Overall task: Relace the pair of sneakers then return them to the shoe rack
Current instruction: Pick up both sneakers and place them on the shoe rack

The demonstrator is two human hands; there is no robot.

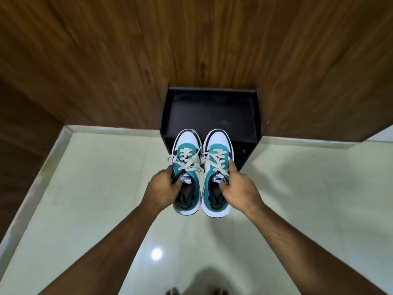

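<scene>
Above the pale tiled floor (89, 188), just in front of a small black shoe rack (257, 116) that stands against a wood-panelled wall (127, 50), a person holds a pair of teal, white and black sneakers side by side, toes pointing at the rack. The left hand (163, 189) is closed on the left sneaker (187, 145) at its collar, thumb tucked inside the opening beside the tongue and the fingers wrapped around the outer side. The right hand (240, 188) grips the right sneaker (218, 143) the same way, thumb hooked inside the opening and the fingers along the outer edge. Both shoes show cream laces (189, 161) threaded through the eyelets and tied in bows, so the relacing looks finished and only the putting away appears left. Sneakers like these are probably light, with a stiff rubber sole and a soft, padded upper that gives under the fingers; pinching the collar near the heel, as here, seems a sound hold because the rim is firm enough to carry the shoe. The loose bow loops stick out sideways between the two shoes and could catch on the rack's edge. The top shelf (209, 111) is bare and dark, wide enough by the look of it for both shoes together.
</scene>
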